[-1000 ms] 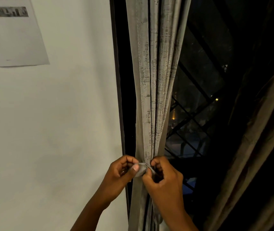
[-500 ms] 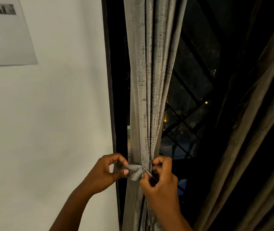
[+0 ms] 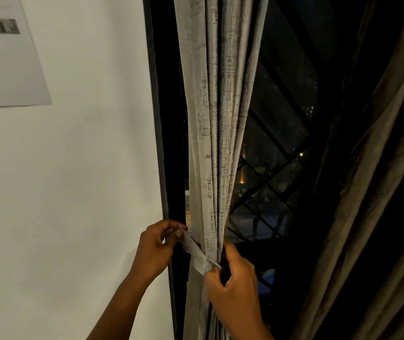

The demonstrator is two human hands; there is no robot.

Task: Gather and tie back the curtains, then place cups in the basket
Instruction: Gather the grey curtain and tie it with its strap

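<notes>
A grey patterned curtain point(image 3: 216, 119) hangs gathered into narrow folds in front of the dark window. A grey fabric tie-back strip point(image 3: 196, 253) runs slanting across the bundle at waist height. My left hand point(image 3: 158, 249) pinches the strip's upper left end beside the window frame. My right hand point(image 3: 232, 283) grips the strip's lower right end against the curtain's right side. A second, brownish curtain point(image 3: 372, 192) hangs loose on the right. No cups or basket are in view.
A white wall point(image 3: 73, 192) fills the left, with a sheet of paper point(image 3: 4, 65) stuck on it at the top left. A dark window frame point(image 3: 159, 143) borders the curtain. Behind the glass is a diagonal metal grille point(image 3: 264, 197) and night lights.
My left hand has pulled its end of the tie-back up and to the left, away from the bundle. My right hand has dropped slightly. The strip now stretches out slanting between them.
</notes>
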